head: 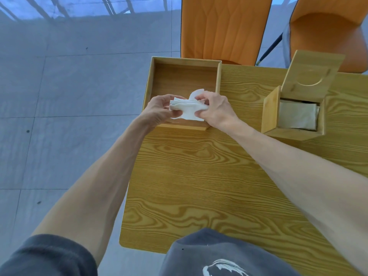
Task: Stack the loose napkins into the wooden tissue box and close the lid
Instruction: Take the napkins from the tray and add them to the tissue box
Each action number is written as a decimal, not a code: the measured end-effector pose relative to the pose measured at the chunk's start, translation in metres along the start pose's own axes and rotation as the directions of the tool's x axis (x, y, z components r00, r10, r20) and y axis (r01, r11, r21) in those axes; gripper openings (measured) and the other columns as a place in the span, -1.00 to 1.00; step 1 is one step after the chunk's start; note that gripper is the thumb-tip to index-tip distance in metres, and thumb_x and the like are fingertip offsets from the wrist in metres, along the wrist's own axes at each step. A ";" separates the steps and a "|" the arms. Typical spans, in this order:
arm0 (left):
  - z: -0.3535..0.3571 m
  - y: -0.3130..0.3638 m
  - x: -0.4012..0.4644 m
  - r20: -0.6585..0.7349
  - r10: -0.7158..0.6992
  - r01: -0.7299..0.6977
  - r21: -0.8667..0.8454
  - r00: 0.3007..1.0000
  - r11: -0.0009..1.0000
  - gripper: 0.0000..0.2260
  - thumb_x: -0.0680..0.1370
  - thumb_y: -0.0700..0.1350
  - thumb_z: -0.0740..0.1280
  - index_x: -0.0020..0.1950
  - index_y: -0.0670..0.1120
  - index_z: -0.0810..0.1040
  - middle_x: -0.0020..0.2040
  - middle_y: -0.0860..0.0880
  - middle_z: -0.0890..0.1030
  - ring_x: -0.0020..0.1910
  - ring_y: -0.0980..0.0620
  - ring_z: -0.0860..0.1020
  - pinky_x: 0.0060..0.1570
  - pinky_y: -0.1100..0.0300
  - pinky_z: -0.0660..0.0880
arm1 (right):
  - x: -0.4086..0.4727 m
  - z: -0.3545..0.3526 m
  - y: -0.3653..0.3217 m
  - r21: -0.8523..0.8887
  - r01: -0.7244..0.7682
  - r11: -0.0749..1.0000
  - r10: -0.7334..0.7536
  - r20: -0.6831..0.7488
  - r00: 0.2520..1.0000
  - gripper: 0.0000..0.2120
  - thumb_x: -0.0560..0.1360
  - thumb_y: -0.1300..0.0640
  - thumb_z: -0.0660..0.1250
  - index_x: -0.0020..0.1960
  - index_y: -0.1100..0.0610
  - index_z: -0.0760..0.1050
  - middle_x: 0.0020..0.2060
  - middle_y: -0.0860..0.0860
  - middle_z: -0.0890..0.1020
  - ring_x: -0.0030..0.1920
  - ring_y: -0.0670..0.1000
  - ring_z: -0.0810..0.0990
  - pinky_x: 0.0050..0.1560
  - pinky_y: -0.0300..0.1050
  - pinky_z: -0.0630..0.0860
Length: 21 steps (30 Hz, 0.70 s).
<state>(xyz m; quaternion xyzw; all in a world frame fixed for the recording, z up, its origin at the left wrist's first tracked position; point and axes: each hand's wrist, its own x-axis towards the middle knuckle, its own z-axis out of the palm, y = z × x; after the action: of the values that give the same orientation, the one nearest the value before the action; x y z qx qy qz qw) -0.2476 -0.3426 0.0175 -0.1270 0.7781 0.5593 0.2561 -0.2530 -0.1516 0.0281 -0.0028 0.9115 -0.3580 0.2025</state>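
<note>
A bundle of white napkins [188,109] is held between both hands above the near part of a shallow wooden tray [184,61]. My left hand [159,109] grips the bundle's left end and my right hand [216,109] grips its right end. To the right stands the wooden tissue box [270,116], its hinged lid [310,74] raised upright at the back. Inside the box lies a stack of napkins [297,116]. The tray's floor shows bare wood beyond the hands.
Everything sits on a wood-grain table [199,186] whose left edge runs just left of the tray. Two orange chairs [225,26] stand behind the table. Grey tiled floor [69,96] lies to the left.
</note>
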 end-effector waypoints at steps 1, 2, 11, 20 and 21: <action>-0.001 0.000 -0.001 0.004 0.013 -0.013 0.017 1.000 1.000 -0.67 0.44 -0.34 0.49 0.07 0.03 0.67 0.07 -0.05 0.70 0.11 -0.04 0.64 0.15 0.07 0.58 | 0.000 0.001 0.002 -0.043 0.034 0.998 -0.035 -0.017 0.999 -0.59 0.42 0.21 0.46 0.24 0.01 0.55 0.11 0.04 0.62 0.15 0.08 0.59 0.14 0.00 0.54; -0.001 0.000 -0.001 0.011 0.029 -0.030 0.044 1.000 0.999 -0.68 0.44 -0.35 0.47 0.07 0.01 0.67 0.05 -0.05 0.70 0.06 0.01 0.64 0.12 0.14 0.58 | 0.000 0.002 0.004 -0.107 0.067 0.992 -0.071 -0.033 0.997 -0.64 0.41 0.20 0.47 0.19 0.01 0.58 0.09 0.04 0.60 0.13 0.07 0.57 0.12 -0.02 0.53; -0.001 -0.007 -0.007 0.018 0.097 -0.099 0.187 0.995 0.977 -0.77 0.48 -0.32 0.45 0.08 -0.07 0.68 -0.08 0.08 0.65 -0.08 0.22 0.56 -0.07 0.37 0.44 | -0.004 0.011 0.005 -0.447 0.328 0.832 -0.376 -0.020 0.926 -0.18 0.27 0.07 0.61 0.44 0.03 0.31 0.39 0.11 0.43 0.41 0.16 0.39 0.38 0.13 0.32; -0.003 -0.020 -0.005 0.003 0.150 -0.148 0.206 0.989 0.967 -0.60 0.41 -0.22 0.54 0.20 0.04 0.60 0.13 0.10 0.61 0.16 0.09 0.54 0.20 0.14 0.49 | -0.006 0.010 0.006 -0.427 0.218 0.878 -0.243 -0.005 0.970 -0.65 0.54 0.17 0.36 0.32 0.02 0.50 0.16 0.07 0.67 0.11 0.10 0.65 0.21 0.01 0.50; -0.002 -0.020 -0.004 -0.002 0.154 -0.150 0.223 0.988 0.963 -0.62 0.41 -0.21 0.53 0.18 0.06 0.61 0.14 0.10 0.62 0.18 0.08 0.54 0.22 0.11 0.48 | -0.006 0.010 0.007 -0.434 0.198 0.879 -0.226 -0.013 0.974 -0.67 0.55 0.18 0.35 0.31 0.02 0.51 0.14 0.07 0.68 0.10 0.10 0.65 0.18 -0.01 0.52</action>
<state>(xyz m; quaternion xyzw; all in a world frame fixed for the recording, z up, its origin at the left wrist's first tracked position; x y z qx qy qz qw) -0.2347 -0.3521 0.0042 -0.0430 0.8457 0.4856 0.2173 -0.2426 -0.1523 0.0192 -0.1359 0.9680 -0.1683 0.1275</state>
